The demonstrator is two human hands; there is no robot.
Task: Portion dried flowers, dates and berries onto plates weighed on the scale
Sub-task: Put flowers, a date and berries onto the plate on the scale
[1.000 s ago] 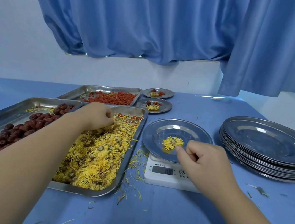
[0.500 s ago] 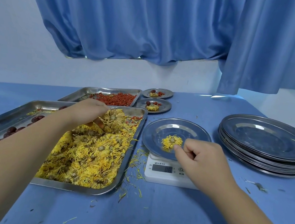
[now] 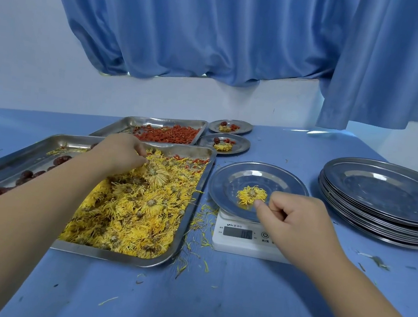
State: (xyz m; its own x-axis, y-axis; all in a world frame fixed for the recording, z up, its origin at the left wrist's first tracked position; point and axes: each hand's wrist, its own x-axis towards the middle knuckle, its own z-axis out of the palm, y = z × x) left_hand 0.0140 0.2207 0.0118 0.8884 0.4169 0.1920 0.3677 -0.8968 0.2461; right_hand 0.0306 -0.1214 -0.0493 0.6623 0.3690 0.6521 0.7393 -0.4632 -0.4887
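Note:
A steel plate [image 3: 291, 184] sits on the white scale [image 3: 242, 242] with one dried yellow flower [image 3: 251, 194] in its middle. My right hand [image 3: 297, 222] hovers over the plate's near rim with its fingers curled, and the thumb tip touches the flower's edge. My left hand [image 3: 124, 153] reaches into the tray of dried flowers [image 3: 184, 223] and pinches one flower head [image 3: 158, 175] at the far end. Left of that stands a tray of dates [image 3: 18, 158]. The tray of red berries [image 3: 171, 135] is behind.
Two filled small plates [image 3: 232, 127] [image 3: 241, 146] stand behind the scale. A stack of several steel plates [image 3: 381, 203] is at the right. Loose petals [image 3: 202, 226] lie between tray and scale. Blue curtains hang over the wall behind the blue table.
My left hand moved right across the flower tray and took hold of a flower head. My right hand stayed by the flower on the plate.

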